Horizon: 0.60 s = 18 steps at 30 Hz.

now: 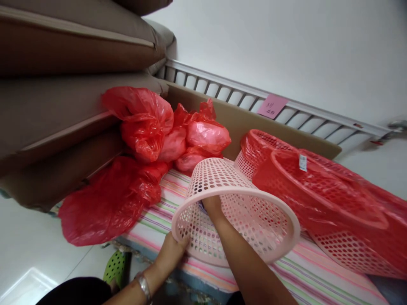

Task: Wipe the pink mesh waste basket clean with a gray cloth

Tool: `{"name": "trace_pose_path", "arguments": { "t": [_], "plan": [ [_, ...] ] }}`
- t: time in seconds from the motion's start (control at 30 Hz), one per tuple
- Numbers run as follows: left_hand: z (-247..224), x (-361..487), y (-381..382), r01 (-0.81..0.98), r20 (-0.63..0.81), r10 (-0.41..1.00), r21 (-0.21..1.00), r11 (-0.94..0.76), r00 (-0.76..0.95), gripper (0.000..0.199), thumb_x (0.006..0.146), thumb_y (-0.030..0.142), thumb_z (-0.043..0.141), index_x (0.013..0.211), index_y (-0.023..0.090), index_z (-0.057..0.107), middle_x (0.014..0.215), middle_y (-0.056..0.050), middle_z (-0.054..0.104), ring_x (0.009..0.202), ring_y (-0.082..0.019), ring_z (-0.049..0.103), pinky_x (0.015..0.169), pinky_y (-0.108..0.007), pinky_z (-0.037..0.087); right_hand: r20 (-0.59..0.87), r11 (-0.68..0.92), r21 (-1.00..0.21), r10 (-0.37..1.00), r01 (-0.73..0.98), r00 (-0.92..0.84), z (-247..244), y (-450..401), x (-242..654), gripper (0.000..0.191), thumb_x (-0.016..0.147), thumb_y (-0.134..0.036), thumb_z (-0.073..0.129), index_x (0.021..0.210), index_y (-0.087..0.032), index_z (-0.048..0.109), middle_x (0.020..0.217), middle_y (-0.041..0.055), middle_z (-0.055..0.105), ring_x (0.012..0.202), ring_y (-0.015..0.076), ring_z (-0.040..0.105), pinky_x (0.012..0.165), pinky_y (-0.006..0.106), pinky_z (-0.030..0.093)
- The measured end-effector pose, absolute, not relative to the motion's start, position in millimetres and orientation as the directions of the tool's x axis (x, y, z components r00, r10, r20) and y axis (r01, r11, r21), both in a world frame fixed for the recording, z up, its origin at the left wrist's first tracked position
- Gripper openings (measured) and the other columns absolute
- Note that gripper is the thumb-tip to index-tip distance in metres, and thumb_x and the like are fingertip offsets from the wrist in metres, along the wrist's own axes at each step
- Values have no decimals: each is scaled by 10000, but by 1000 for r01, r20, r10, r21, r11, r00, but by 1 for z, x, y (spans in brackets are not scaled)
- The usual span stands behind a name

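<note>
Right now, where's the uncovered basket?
The uncovered basket is low centre in the head view, over the striped sheet, left hand at its rim, right hand inside.

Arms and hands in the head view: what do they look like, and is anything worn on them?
They are a person's. The left hand has a broad, shiny, silver-coloured bracelet at its wrist. No sleeve or glove shows on either arm. The right hand is partly hidden, but its visible wrist has no bracelet.
</note>
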<state>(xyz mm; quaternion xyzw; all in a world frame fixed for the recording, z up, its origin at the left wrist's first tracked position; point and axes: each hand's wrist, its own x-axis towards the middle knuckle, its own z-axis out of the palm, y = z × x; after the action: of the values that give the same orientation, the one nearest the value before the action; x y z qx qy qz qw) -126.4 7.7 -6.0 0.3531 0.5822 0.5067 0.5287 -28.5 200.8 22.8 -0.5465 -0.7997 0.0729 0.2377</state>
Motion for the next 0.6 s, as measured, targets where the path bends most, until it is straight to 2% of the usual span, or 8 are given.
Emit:
{"name": "trace_pose_path", "arguments": {
  "t": [0.07, 0.13, 0.2, 0.27, 0.4, 0.53, 0.6],
  "plan": [
    [-11, -124, 9, -89, -215, 950, 976, 200, -225, 348, 759, 347, 508, 983, 116, 641, 797, -94, 730, 707, -246, 672, 663, -352, 535, 276, 391, -351, 912, 851, -305, 23, 176, -21, 415, 748, -130, 505, 1146, -144, 621, 1110, 129, 650, 1092, 263, 558, 934, 338, 401],
    [-10, -123, 11, -57, -104, 960, 994, 92, -261, 270, 750, 310, 513, 888, 128, 657, 844, -90, 727, 892, -257, 652, 775, -331, 514, 243, 391, -321, 914, 862, -324, 19, 139, -7, 424, 695, -89, 508, 1096, -130, 641, 1002, 133, 660, 992, 265, 588, 885, 339, 426],
    [-3, -122, 13, -41, -61, 963, 998, 52, -263, 242, 764, 315, 499, 807, 136, 656, 816, -83, 715, 942, -258, 628, 781, -310, 498, 207, 435, -301, 899, 849, -387, 13, 95, 12, 460, 689, -79, 486, 1121, -160, 625, 1001, 106, 641, 993, 248, 575, 900, 330, 421],
    [4, -123, 14, -21, -63, 965, 998, 60, -255, 249, 778, 328, 485, 763, 137, 645, 761, -74, 695, 869, -244, 628, 716, -290, 490, 193, 456, -331, 890, 826, -413, 7, 54, 30, 516, 655, -72, 490, 1142, -193, 613, 1094, 94, 609, 1070, 244, 538, 949, 325, 401],
    [16, -135, 17, 81, -77, 964, 992, 101, -253, 240, 765, 314, 472, 635, 150, 588, 561, -21, 588, 566, -175, 560, 525, -254, 413, 166, 472, -368, 881, 801, -442, 4, 21, 42, 593, 613, -66, 505, 1169, -246, 602, 1119, 68, 588, 1099, 241, 519, 972, 325, 397],
    [29, -153, 17, 201, -47, 968, 975, 98, -245, 211, 746, 262, 468, 661, 139, 617, 539, -2, 563, 507, -150, 524, 499, -239, 383, 219, 452, -325, 890, 830, -399, 9, 65, 18, 534, 670, -71, 502, 1168, -232, 606, 1099, 87, 597, 1073, 252, 527, 948, 340, 409],
    [35, -159, 15, 254, -78, 964, 957, 144, -253, 193, 735, 235, 468, 667, 138, 620, 523, 5, 552, 476, -142, 511, 479, -233, 368, 253, 451, -300, 887, 840, -386, 12, 103, 2, 485, 703, -84, 498, 1157, -214, 612, 1062, 97, 612, 1033, 257, 543, 919, 348, 421]
  ]
}}
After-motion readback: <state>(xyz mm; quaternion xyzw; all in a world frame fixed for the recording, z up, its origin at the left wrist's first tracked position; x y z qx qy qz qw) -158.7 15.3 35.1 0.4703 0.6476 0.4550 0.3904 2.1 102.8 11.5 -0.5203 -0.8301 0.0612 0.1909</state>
